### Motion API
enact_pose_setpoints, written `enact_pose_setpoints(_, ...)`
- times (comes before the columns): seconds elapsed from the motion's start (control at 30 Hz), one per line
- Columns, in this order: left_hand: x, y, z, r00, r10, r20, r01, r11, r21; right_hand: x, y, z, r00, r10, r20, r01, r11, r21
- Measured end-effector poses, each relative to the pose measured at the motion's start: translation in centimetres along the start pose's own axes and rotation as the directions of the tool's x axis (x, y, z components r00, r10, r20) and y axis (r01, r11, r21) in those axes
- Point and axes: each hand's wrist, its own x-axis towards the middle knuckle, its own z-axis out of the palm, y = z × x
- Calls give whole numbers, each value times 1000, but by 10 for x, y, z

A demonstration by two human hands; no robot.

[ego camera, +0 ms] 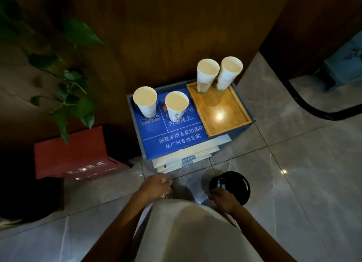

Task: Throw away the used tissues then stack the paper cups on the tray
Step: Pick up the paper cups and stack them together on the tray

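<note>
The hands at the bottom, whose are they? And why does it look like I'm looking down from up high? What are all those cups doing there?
A person wears a camera on their head, so you see what they see, looking down at their own body and arms. The left hand is curled loosely; whether it holds anything is hard to tell. The right hand reaches over a black bin on the floor, with something pale by its fingers, maybe a tissue. In front stands a small stand topped with a blue sign. Two paper cups stand on the sign. Two more cups stand at the far end of a wooden tray. A leafy plant and a red box are on the left.
</note>
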Motion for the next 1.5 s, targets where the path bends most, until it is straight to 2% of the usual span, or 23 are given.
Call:
enact_pose_setpoints(0.07,4,4,-14,999,47,-15,-47,999,7,3,-23,-7,1000,-10,-21,10,1000,16)
enact_pose_setpoints(0.27,18,38,-48,986,146,-76,-145,989,17,11,-85,-51,983,-156,-96,162,985,62)
enact_pose_setpoints(0.43,26,84,-70,951,282,-128,-273,958,88,22,-116,-105,943,-237,-233,258,964,60)
enact_pose_setpoints(0.57,35,133,-85,911,379,-165,-356,922,152,35,-133,-151,905,-315,-284,332,943,11)
enact_pose_setpoints(0.73,55,203,-107,846,485,-223,-435,869,237,51,-155,-223,831,-432,-349,397,902,-172)
enact_pose_setpoints(0.83,75,248,-121,799,539,-267,-460,833,307,62,-172,-267,757,-514,-405,449,858,-250)
enact_pose_setpoints(1.03,126,318,-140,771,546,-328,-406,818,408,81,-202,-334,606,-630,-485,548,773,-319)
enact_pose_setpoints(1.17,152,347,-150,766,524,-371,-334,819,468,105,-215,-367,606,-657,-447,545,753,-368)
enact_pose_setpoints(1.27,170,361,-154,832,447,-327,-212,802,558,127,-224,-379,689,-623,-370,457,770,-445)
enact_pose_setpoints(1.37,186,369,-155,894,356,-271,-144,803,579,141,-230,-384,765,-569,-300,381,777,-502)
enact_pose_setpoints(1.5,199,372,-153,923,298,-244,-103,801,590,150,-228,-385,790,-561,-246,413,785,-462)
